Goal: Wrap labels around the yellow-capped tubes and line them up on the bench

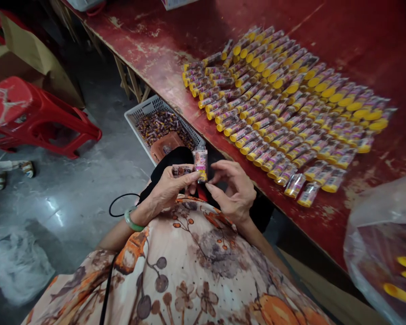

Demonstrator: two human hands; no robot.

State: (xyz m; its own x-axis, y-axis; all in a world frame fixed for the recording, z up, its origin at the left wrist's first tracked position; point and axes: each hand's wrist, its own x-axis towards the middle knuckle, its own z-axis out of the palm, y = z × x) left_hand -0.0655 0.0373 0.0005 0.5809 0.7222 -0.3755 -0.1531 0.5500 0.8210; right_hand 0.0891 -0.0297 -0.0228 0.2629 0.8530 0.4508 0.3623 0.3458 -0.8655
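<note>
My left hand (pixel 169 187), with a green bangle at the wrist, grips a small clear tube (pixel 201 162) with a printed pink, white and yellow label. The tube stands roughly upright between thumb and fingers. A brown printed piece (pixel 182 169), perhaps another label or wrapper, also sticks out of this hand. Just right of the tube is my right hand (pixel 235 189), its thumb and forefinger curved and apart, with nothing visible between them. Whether its thumb tip touches the tube's lower end I cannot tell. Both hands are above my lap, beside the red table (pixel 148 49).
Rows of similar yellow-ended tubes (pixel 273 108) lie on the table. Below its edge a white basket (pixel 131 119) holds many small wrapped pieces and an orange-brown container (pixel 165 146). A clear plastic bag (pixel 368 225) with yellow pieces stands right. Red stools (pixel 36 108) are left.
</note>
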